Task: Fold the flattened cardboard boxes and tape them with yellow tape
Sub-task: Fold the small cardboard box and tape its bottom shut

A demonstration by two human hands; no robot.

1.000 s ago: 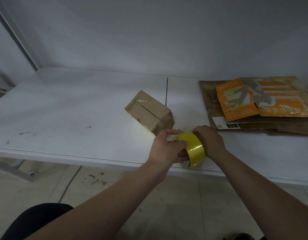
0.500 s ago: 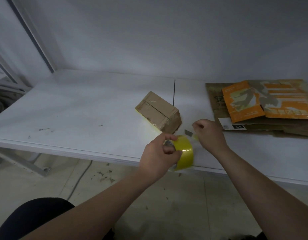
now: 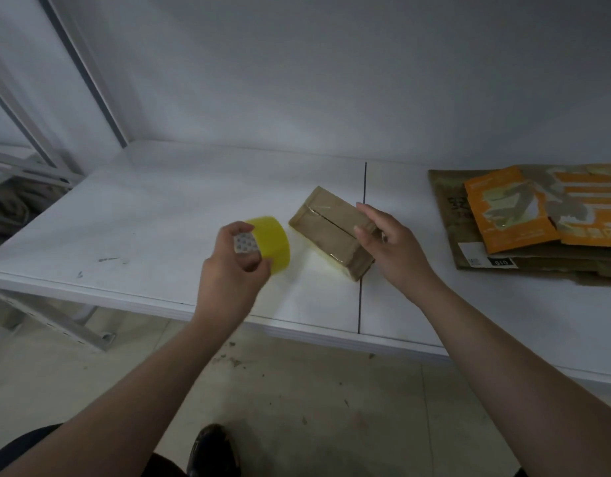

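Our left hand (image 3: 233, 270) is wrapped round the yellow tape roll (image 3: 268, 241) just beside the folded box (image 3: 331, 232) on the table (image 3: 159, 218), our right hand (image 3: 391, 247) loose-fingered at its end, so we'd pin it firmly before running tape along the seam.

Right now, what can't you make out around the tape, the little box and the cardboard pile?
All from the head view:
- Loose end of the yellow tape roll: hidden behind the left hand, which is also blurred.
- Right end of the small box: covered by the right hand.
- Flattened cardboard stack: cut off by the right edge, so no count.
- Print on the white label: too small to read.
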